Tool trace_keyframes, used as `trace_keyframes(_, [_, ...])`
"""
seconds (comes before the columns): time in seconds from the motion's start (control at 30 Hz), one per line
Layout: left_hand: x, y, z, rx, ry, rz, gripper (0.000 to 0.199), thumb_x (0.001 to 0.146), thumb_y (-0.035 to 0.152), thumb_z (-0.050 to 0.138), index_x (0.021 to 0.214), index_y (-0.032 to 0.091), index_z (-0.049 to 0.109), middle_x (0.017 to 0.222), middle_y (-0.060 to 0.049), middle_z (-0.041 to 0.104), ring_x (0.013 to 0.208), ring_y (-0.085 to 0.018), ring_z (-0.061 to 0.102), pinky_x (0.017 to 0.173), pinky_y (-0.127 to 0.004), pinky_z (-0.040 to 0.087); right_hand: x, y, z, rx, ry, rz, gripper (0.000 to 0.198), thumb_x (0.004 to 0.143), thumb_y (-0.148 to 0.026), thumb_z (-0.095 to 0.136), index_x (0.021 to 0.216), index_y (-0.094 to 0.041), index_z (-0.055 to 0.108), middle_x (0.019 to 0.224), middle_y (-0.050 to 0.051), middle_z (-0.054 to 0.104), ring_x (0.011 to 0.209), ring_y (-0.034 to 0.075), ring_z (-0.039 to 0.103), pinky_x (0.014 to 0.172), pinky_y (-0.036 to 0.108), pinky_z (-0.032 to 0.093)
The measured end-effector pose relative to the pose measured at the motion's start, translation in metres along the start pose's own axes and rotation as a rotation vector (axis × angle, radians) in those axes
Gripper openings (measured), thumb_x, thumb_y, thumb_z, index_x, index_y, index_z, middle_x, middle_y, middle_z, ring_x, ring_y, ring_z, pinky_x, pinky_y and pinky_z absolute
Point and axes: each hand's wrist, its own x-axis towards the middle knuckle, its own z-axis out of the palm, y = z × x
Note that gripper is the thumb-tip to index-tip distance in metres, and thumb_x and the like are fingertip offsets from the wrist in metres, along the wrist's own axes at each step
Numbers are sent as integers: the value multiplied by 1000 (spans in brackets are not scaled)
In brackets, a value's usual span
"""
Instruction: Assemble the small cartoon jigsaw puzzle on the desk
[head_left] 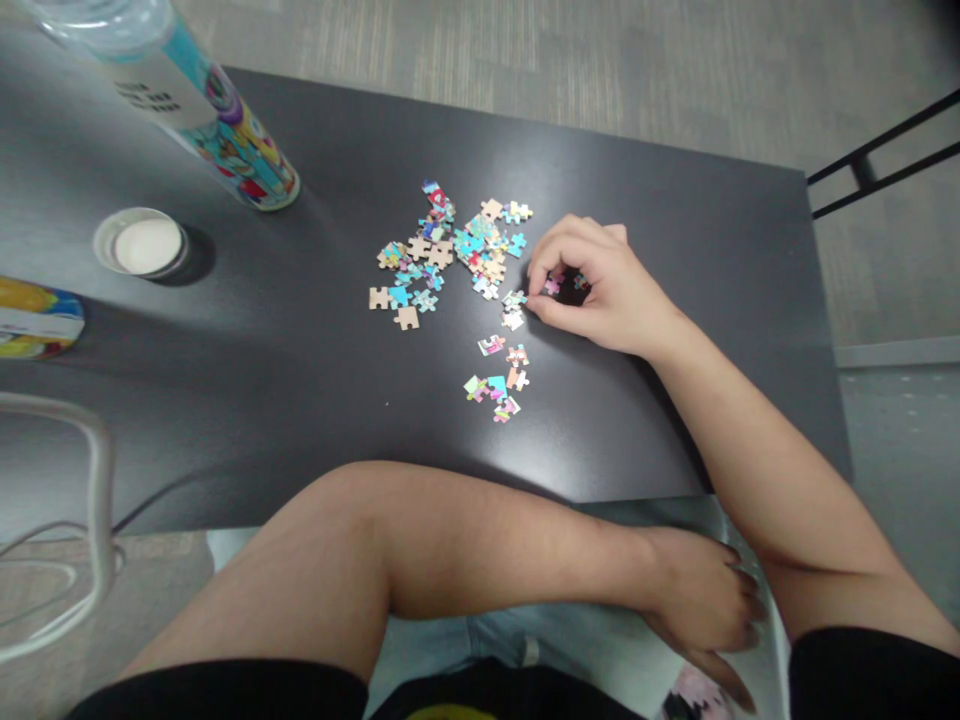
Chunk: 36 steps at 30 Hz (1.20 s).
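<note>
Over the dark table, my right hand (600,285) is closed in a pinch, its thumb and index fingertips at the edge of a small pale puzzle piece (514,300). Behind its curled fingers, a pink puzzle piece (553,285) shows in part. Left of this hand lies a loose pile of puzzle pieces (480,240), some picture side up and some showing plain brown backs. Closer to me is a small group of puzzle pieces (497,386). My left hand (705,590) rests low over my lap, thumb stretched out, fingers loosely bent and holding nothing visible.
A tall clear bottle with a colourful label (247,150) stands at the back left. Beside it are a small round container (146,245) and a yellow-and-blue can-like object (37,318). A white curved tube (101,500) crosses the left edge. The table's (675,220) far edge borders carpet.
</note>
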Motion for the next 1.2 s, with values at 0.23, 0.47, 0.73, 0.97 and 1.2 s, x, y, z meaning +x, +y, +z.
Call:
trace_keyframes(0.23, [-1,1,-2,17,-3,-2,84,129,57,72,77,35,10,135,-9,100,123,-25,97,107,-45,70,-4,2,1,-42,23,-50,10,120,-40,78,122,-34,86,136,10,88,125,39,79,123,73,53])
trace_keyframes(0.47, [-1,1,0,7,0,-12,83,128,57,71,77,35,10,137,-10,100,125,-25,96,108,-46,69,-6,11,12,-47,24,-135,37,123,-70,83,130,-34,90,137,9,85,127,39,76,127,67,46])
trace_keyframes(0.73, [4,-1,10,-3,18,8,84,127,58,71,76,35,9,132,-10,100,122,-26,97,105,-46,70,-7,13,9,-46,20,-214,52,122,-85,79,140,-39,95,140,9,87,126,38,76,127,69,46])
trace_keyframes(0.97, [4,-1,15,14,57,21,84,128,55,73,79,34,8,131,-11,100,119,-25,97,104,-46,70,-7,6,6,-70,-13,-303,41,131,-70,74,127,-41,103,132,6,93,116,32,76,123,68,45])
trace_keyframes(1.2, [5,-2,21,6,96,20,86,125,53,76,79,33,7,126,-13,98,115,-26,97,101,-47,71,-9,0,1,-79,21,-283,39,131,-68,73,147,-42,97,134,6,91,119,34,80,124,67,47])
